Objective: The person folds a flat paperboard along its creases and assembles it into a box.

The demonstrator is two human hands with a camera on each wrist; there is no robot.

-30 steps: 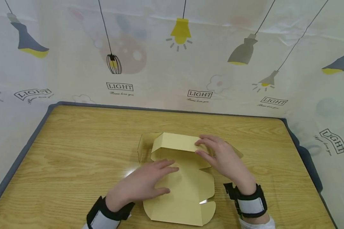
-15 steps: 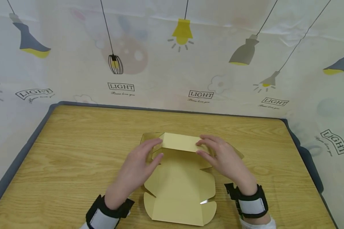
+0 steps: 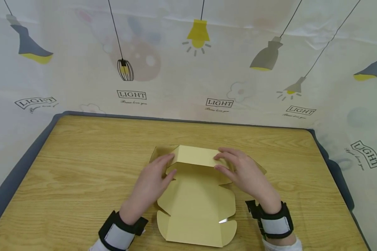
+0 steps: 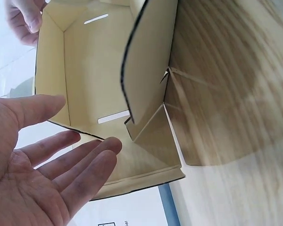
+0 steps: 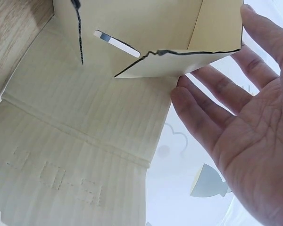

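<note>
A partly folded pale-yellow cardboard box point(image 3: 201, 204) lies on the table, its near panels flat and its far end raised. The top strip point(image 3: 196, 156) of that end is folded toward me. My left hand point(image 3: 149, 183) holds the strip's left end, thumb on the near side and fingers around the small corner tab point(image 4: 52, 89). At the right end, my right hand point(image 3: 248, 172) grips the corner; its thumb point(image 5: 259, 23) touches the edge and its fingers lie behind the panel. Side flaps point(image 3: 157, 153) stick out past both hands at the back.
The wood-grain table point(image 3: 91, 167) extends around the box. A pale cloth point(image 3: 176, 69) printed with lamps hangs behind and at both sides. Black straps with white patches point(image 3: 276, 225) wrap both wrists.
My left hand has moved from over the middle of the box up to the left end of the raised strip. The right hand stays at the right corner.
</note>
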